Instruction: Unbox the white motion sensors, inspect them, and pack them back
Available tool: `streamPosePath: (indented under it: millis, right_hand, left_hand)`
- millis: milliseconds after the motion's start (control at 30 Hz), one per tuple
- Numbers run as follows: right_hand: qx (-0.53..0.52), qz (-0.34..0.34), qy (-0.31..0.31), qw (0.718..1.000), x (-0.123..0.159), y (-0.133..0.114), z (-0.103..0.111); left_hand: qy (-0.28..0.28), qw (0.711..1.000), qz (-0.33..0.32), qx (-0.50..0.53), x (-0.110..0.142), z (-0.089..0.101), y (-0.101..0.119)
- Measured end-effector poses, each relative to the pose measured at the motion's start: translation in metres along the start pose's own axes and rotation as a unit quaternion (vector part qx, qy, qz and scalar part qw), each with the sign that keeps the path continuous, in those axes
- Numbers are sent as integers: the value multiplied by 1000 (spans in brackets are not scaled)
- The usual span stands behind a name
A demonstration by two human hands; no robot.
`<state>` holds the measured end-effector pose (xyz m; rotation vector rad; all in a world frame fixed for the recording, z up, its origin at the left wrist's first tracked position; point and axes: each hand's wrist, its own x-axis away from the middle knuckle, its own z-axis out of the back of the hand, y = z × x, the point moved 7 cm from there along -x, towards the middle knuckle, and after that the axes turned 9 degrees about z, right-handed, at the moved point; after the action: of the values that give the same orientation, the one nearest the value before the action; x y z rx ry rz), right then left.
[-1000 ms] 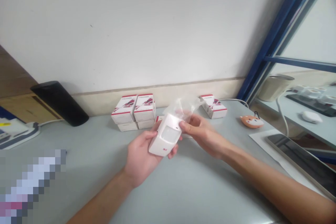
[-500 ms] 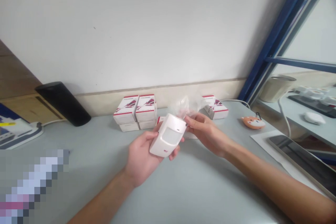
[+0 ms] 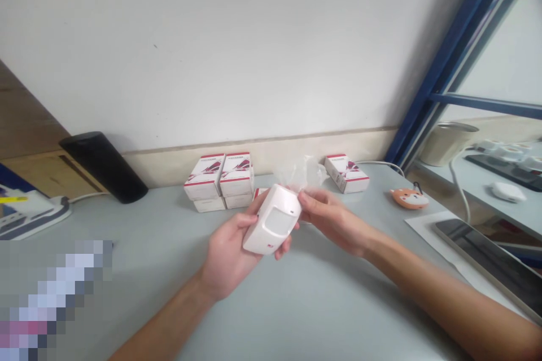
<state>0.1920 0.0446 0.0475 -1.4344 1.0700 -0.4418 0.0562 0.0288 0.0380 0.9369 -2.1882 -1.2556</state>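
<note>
A white motion sensor (image 3: 273, 223) with a pale rectangular window and a small red mark lies tilted in my left hand (image 3: 231, 254). Its thumb presses the left edge while the fingers wrap underneath and show at the right side. At the sensor's upper right corner, the thumb and bent fingers of my right hand (image 3: 328, 214) pinch the edge; those fingertips are partly hidden. Just behind the sensor is a crumpled clear plastic bag (image 3: 307, 172). Part of a white and red box (image 3: 260, 192) peeks out behind my left fingers.
Several white and red boxes (image 3: 205, 172) are stacked by the wall, with another box (image 3: 349, 173) to the right. A black cylinder (image 3: 104, 166) stands at left. On the right are an orange animal-faced pouch (image 3: 409, 198), a phone (image 3: 486, 262) and a blue metal frame (image 3: 440, 51).
The sensor has turned slightly and shifted a little right in my left hand. My right thumb has moved slightly down along its corner. A small dark spot there no longer shows.
</note>
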Motion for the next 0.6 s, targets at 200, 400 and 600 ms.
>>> streamPosePath:
  millis: [200,400,600]
  right_hand:
    - [-13,-5,-2,1000,0,0,-5]
    - [-40,0,-24,999,0,1,-4]
    - [-26,18,-68,997,0,-1,-11]
  left_hand:
    - [-7,999,-23,-36,5,-3,7]
    - [-28,998,-15,-49,4,-7,7]
    - [24,998,0,-51,4,-1,4]
